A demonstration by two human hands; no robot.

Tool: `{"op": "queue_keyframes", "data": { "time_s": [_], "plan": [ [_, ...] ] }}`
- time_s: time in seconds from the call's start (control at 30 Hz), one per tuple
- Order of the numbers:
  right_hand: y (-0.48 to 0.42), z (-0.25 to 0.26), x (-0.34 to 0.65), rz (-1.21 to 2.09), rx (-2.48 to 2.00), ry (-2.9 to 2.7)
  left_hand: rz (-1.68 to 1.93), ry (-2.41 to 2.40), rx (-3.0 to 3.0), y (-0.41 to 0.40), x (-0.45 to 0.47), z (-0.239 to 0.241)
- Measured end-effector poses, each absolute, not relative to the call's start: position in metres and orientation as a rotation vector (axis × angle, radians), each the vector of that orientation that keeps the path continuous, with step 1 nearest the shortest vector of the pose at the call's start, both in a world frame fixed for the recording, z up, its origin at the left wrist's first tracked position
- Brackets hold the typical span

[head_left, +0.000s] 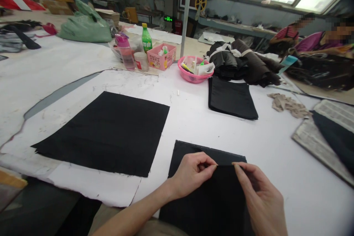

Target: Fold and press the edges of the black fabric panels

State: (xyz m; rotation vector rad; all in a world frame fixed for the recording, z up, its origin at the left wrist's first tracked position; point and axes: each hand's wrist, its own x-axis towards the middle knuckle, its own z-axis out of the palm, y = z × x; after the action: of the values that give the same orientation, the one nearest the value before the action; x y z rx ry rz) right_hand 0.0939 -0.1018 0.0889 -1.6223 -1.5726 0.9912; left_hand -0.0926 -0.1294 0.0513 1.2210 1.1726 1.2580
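Note:
In front of me lies a piece of black fabric (210,206) on the white-covered table. My left hand (190,173) pinches its upper edge between thumb and forefinger. A short way to the right, my right hand (260,191) pinches the same edge near its corner, so a straight stretch of cloth runs between the fingertips. Beyond this edge shows a flat black panel (201,148), partly covered by my hands and the fabric. To the left a larger stack of black fabric sheets (110,132) lies flat, its lower left corner slightly fanned.
Farther back are a folded black stack (232,97), a pink basin (193,77) of small items, a pink box (162,59), a green bottle (146,38) and dark fabric rolls (246,61). A beige cloth (289,105) lies right. Two people (312,42) sit at the back right.

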Motion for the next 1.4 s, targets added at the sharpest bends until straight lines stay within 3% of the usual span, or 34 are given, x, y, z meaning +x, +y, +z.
{"op": "queue_keyframes", "data": {
  "time_s": [0.23, 0.7, 1.1, 1.27, 1.4],
  "plan": [
    [-0.081, 0.104, 0.123, 0.863, -1.568, -1.214, 1.124, 1.357, 1.398, -0.133, -0.124, 0.033],
    [-0.065, 0.099, 0.14, 0.96, -1.399, -0.856, 1.07, 1.679, 1.405, -0.158, -0.191, 0.008],
    [-0.067, 0.103, 0.142, 1.093, -1.413, -0.777, 1.081, 1.592, 1.31, -0.164, -0.2, 0.016],
    [-0.074, 0.111, 0.135, 1.099, -1.411, -0.807, 0.915, 1.82, 1.527, -0.164, -0.207, 0.025],
    [-0.083, 0.111, 0.135, 1.114, -1.403, -0.97, 1.077, 1.908, 1.741, -0.15, -0.189, 0.049]
  ]
}}
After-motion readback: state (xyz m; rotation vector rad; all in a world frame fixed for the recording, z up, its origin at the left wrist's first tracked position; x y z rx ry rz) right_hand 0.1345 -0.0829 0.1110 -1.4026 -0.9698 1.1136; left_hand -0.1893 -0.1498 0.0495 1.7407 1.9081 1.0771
